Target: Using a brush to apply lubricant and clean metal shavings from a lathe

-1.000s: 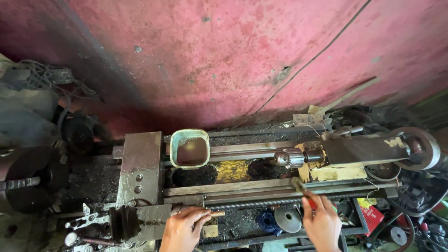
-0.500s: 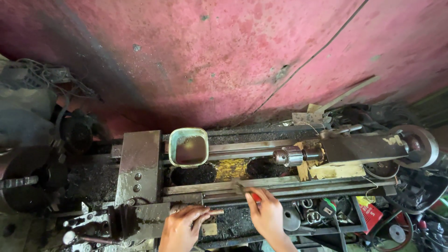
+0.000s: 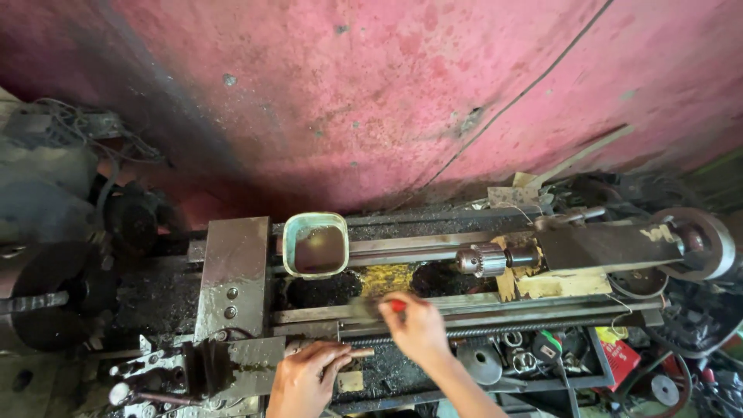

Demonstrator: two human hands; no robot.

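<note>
On the lathe bed (image 3: 464, 308), the right hand (image 3: 418, 329) grips a red-handled brush (image 3: 371, 307), its bristles blurred on the near rail, where dark chips lie unswept. The left hand (image 3: 309, 375) closes over a handle (image 3: 360, 354). Ahead stand a green tub (image 3: 288, 249) and drill chuck (image 3: 481, 259)

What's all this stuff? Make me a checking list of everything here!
Surface: metal lathe bed, dark with grime and chips.
Job's things: blurred red-handled tool in right hand; left hand on the carriage handle.
Clutter: green tub of dark liquid, drill chuck, rings and discs in the tray.
Grippers: both bare hands, closed.
Cables: thin wire across the wall.
Surroundings: stained pink wall.
</note>
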